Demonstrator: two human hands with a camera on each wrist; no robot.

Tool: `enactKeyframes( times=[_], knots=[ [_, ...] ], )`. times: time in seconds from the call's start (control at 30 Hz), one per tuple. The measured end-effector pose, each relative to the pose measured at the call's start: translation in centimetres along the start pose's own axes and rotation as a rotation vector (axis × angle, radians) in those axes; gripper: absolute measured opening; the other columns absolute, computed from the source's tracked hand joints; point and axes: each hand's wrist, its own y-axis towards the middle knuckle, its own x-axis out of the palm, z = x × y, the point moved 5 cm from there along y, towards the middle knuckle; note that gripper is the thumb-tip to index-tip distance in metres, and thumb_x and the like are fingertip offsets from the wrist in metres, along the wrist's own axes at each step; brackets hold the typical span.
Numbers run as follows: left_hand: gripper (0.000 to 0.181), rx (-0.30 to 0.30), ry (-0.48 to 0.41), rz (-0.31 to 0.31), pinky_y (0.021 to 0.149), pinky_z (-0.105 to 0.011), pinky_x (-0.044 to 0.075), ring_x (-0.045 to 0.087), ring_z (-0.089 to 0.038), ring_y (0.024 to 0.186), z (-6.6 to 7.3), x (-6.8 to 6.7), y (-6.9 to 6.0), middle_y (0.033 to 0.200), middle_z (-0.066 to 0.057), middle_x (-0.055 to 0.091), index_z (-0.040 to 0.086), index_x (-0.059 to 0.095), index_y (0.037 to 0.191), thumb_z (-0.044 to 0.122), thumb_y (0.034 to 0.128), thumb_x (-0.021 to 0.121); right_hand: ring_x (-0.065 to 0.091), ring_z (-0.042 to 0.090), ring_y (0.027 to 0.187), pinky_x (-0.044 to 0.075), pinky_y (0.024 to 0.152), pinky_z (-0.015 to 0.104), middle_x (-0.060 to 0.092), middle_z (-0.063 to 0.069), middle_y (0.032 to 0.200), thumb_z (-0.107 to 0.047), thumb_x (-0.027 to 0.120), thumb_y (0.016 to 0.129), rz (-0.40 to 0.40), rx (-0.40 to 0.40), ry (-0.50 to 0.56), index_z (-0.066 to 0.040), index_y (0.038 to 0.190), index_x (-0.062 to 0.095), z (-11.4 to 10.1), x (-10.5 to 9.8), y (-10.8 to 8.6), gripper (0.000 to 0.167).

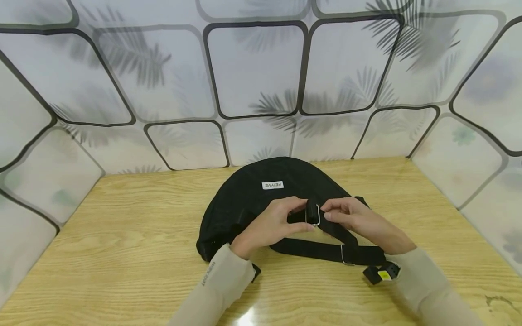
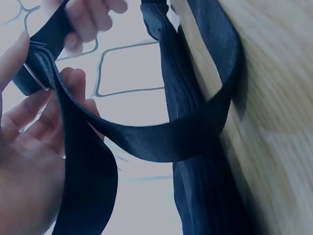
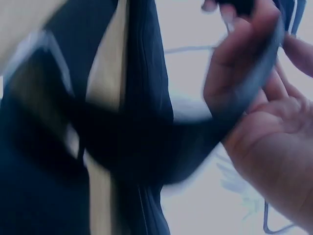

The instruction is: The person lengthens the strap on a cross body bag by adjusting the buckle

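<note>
A black half-moon bag [image 1: 261,199] with a white label [image 1: 273,185] lies on the table. My left hand [image 1: 272,222] pinches a metal strap slider [image 1: 317,214] on the bag's black strap, fingers above and thumb below. The left wrist view shows webbing looped through this slider [image 2: 38,73]. Close on its right, my right hand [image 1: 352,218] pinches the strap [image 3: 264,73], which crosses its fingers in the right wrist view. Another metal strap ring [image 1: 343,255] sits lower on the strap, near the right sleeve. Blur hides the right fingertips' exact contact.
Under the bag is a light wood-grain table [image 1: 134,235]. A pale patterned sheet [image 1: 257,72] with dark outlines and leaf prints rises behind it and on both sides. A small black device with a yellow mark [image 1: 384,274] is by the right wrist.
</note>
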Motion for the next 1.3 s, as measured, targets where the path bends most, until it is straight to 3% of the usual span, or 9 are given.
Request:
enactKeyframes(
  times=[0.07,0.2,0.37,0.47,0.73,0.9,1.07,1.2,1.3],
  knots=[
    [0.036,-0.013,-0.016,0.011,0.094,-0.037,0.051,0.061,-0.009,0.101,-0.1,-0.1,0.0,0.11,-0.001,0.067,0.005,0.067,0.126,0.015,0.0926,0.077,0.026,0.018,0.052,0.024,0.05,0.035,0.041,-0.009,0.064,-0.003,0.053,0.104,-0.016,0.018,-0.034,0.005,0.103,0.061,0.0,-0.3,-0.2,0.012],
    [0.033,-0.031,-0.019,0.015,0.093,-0.039,0.052,0.061,-0.009,0.099,-0.2,-0.1,0.0,0.108,-0.001,0.066,0.004,0.067,0.123,0.015,0.0929,0.077,0.033,0.016,0.054,0.026,0.052,0.036,0.049,-0.008,0.068,0.001,0.051,0.104,-0.051,-0.045,-0.028,0.009,0.103,0.059,-0.2,-0.4,-0.1,0.012],
    [0.028,-0.04,-0.028,0.019,0.086,-0.029,0.051,0.06,-0.007,0.093,-0.3,0.3,0.1,0.107,-0.002,0.067,0.004,0.067,0.118,0.012,0.0927,0.076,0.055,0.01,0.063,0.048,0.06,0.025,0.064,-0.005,0.076,0.004,0.048,0.104,-0.077,-0.118,0.072,-0.001,0.103,0.064,-0.6,0.0,0.1,0.017],
    [0.028,-0.033,-0.043,0.023,0.085,-0.024,0.049,0.062,-0.006,0.094,-0.4,0.5,0.1,0.108,-0.003,0.069,0.003,0.067,0.118,0.01,0.092,0.077,0.061,0.011,0.069,0.053,0.066,0.026,0.068,-0.003,0.082,0.004,0.047,0.105,-0.092,-0.134,0.158,-0.007,0.103,0.066,-0.7,0.4,0.2,0.023],
    [0.022,-0.033,-0.023,0.0,0.08,-0.022,0.047,0.06,-0.004,0.091,-0.5,1.0,0.2,0.106,-0.005,0.069,0.004,0.066,0.111,0.013,0.0935,0.076,0.063,0.01,0.069,0.053,0.066,0.025,0.07,-0.001,0.084,-0.002,0.05,0.106,-0.046,-0.067,0.222,-0.008,0.105,0.064,-0.4,1.2,0.5,0.015],
    [0.032,-0.065,0.036,-0.028,0.086,-0.022,0.048,0.062,-0.009,0.1,-0.7,0.7,-0.1,0.113,-0.006,0.069,0.002,0.066,0.12,0.012,0.0918,0.078,0.058,0.007,0.064,0.047,0.06,0.021,0.072,-0.003,0.083,-0.002,0.055,0.104,0.034,-0.031,0.173,-0.005,0.107,0.056,-0.5,1.0,0.7,0.005],
    [0.05,-0.087,0.111,-0.01,0.097,-0.027,0.048,0.063,-0.019,0.115,-0.8,0.0,-0.5,0.124,-0.011,0.067,-0.002,0.063,0.132,0.011,0.0882,0.081,0.059,0.006,0.07,0.048,0.062,0.02,0.071,-0.002,0.089,0.002,0.057,0.101,0.052,-0.046,0.146,0.001,0.116,0.054,-1.2,0.4,0.6,0.015],
    [0.045,-0.09,0.169,0.001,0.095,-0.03,0.05,0.063,-0.022,0.11,-0.7,-0.3,-0.6,0.118,-0.01,0.067,-0.001,0.066,0.128,0.012,0.0882,0.082,0.065,0.013,0.083,0.053,0.072,0.025,0.071,0.009,0.104,0.004,0.064,0.097,-0.021,-0.118,-0.046,0.013,0.133,0.044,-2.0,0.5,0.3,0.042],
    [0.045,-0.094,0.21,-0.01,0.094,-0.03,0.05,0.063,-0.021,0.109,-0.5,-0.2,-0.7,0.116,-0.009,0.066,0.0,0.066,0.129,0.014,0.0884,0.082,0.066,0.015,0.092,0.054,0.075,0.028,0.069,0.017,0.113,0.0,0.07,0.095,-0.048,-0.186,-0.219,0.016,0.139,0.041,-2.7,1.1,0.2,0.055]
  ],
)
